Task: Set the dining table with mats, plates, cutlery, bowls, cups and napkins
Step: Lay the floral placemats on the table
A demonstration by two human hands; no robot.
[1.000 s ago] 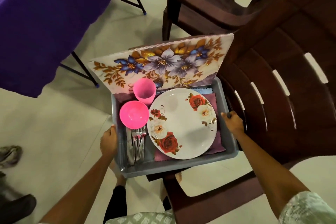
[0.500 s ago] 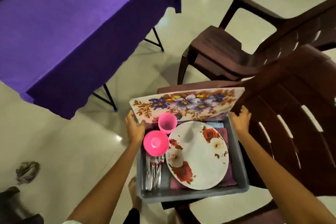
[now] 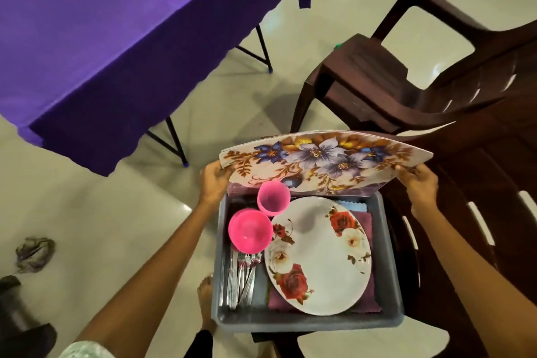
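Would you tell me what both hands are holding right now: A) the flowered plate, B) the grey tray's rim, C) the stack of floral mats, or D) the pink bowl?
C: the left hand and right hand grip opposite ends of the floral mats.

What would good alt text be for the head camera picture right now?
A person's left hand and right hand grip the two ends of a stack of floral mats standing in a grey tub on a brown chair. The tub also holds a rose-patterned plate, pink bowl, pink cup and cutlery; a purple-clothed table stands beyond.
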